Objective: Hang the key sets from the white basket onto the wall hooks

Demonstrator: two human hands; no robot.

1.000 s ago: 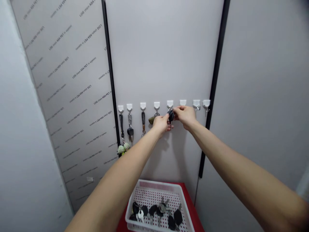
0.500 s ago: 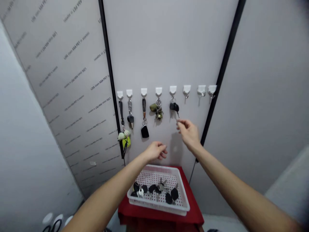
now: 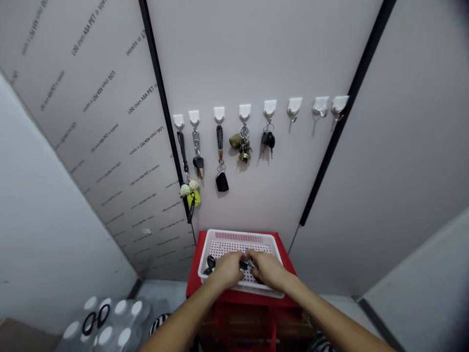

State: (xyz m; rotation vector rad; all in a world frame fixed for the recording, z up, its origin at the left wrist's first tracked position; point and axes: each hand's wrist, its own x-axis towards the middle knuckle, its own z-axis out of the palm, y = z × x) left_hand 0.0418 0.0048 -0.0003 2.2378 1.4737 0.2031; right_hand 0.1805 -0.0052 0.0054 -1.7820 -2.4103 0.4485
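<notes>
Both my hands are down in a white perforated basket (image 3: 234,236) that sits on a red stand (image 3: 194,274). My left hand (image 3: 227,269) and my right hand (image 3: 266,268) meet over a bunch of black keys (image 3: 246,264), fingers curled onto it. Another black key (image 3: 210,264) lies at the basket's left. On the wall above, a row of white hooks (image 3: 294,103) runs across. Five on the left carry key sets, the latest a black key set (image 3: 268,139). The three right hooks are bare.
A black vertical strip (image 3: 166,122) and a slanted black strip (image 3: 344,112) divide the grey wall panels. At the lower left lies a grey pad with white discs and a black scissors-like shape (image 3: 95,319). A striped item (image 3: 161,322) shows beside the stand.
My hands let go of the black key set on the fifth hook and dropped into the basket. The view tilted down, so the hooks sit higher in frame.
</notes>
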